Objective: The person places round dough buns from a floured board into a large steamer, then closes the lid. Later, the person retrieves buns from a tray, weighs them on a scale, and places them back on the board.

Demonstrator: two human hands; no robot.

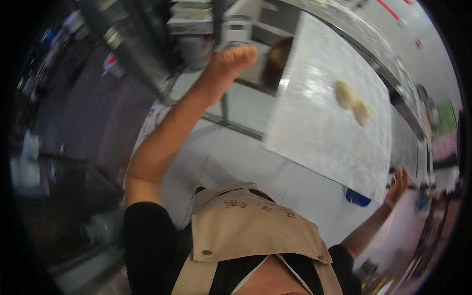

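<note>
Two pale lumps of dough (344,94) lie against each other on a metal-topped worktable (313,129) whose surface looks dusted with flour. My left hand (234,59) is raised off the table's left side, apart from it. Its fingers are together and blurred, and nothing shows in it. Past the table's near right corner, my right hand (398,184) is held up with its fingers somewhat apart and nothing in them. Neither hand touches the dough.
A metal-framed glass partition (225,107) stands left of the table, by a grey bucket (193,51) and stacked boxes (190,25). A blue object (357,198) sits under the near corner. Metal counters (368,40) run along the far right. The floor (236,158) is white tile.
</note>
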